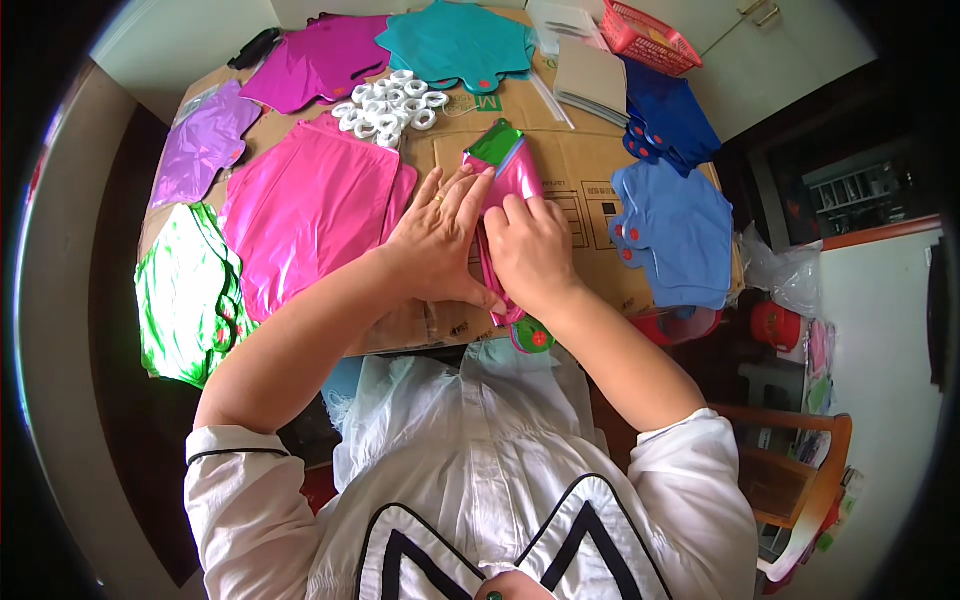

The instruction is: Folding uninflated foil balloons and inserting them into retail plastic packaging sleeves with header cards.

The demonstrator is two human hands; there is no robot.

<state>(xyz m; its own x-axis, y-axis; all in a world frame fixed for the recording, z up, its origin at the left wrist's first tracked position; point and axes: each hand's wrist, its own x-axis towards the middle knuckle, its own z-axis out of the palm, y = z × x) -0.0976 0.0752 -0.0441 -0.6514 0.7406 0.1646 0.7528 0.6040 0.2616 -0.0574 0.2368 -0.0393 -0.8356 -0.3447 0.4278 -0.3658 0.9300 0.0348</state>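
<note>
- Both hands press together on a folded pink foil balloon (508, 185) at the middle of a cardboard-covered bench (585, 165); a green foil layer shows at its far end and a green tab with red dots pokes out at the near edge of the bench.
- The left hand (437, 235) lies flat, fingers spread, pinning the left side of the strip; a ring shows on one finger.
- The right hand (530, 250) bears down just beside it, fingers curled over the fold, touching the left hand at the thumb.
- Neither hand lifts the balloon; both are clamped down on it against the cardboard.
- Judged from this, the step in hand is flattening and creasing the balloon into a narrow strip. The next move would seem to call for steady pressure along the fold, so that the slick foil does not spring open.
- Around the work lie flat foil balloons: a large pink one (310, 210) just left of the hands, green (185, 295) and purple (200, 145) ones at the left edge, magenta (320, 60) and teal (455, 40) at the far side, blue stacks (680, 225) on the right.
- A heap of white plastic rings (390, 105) sits beyond the hands; a red basket (648, 35) stands at the far right corner.
</note>
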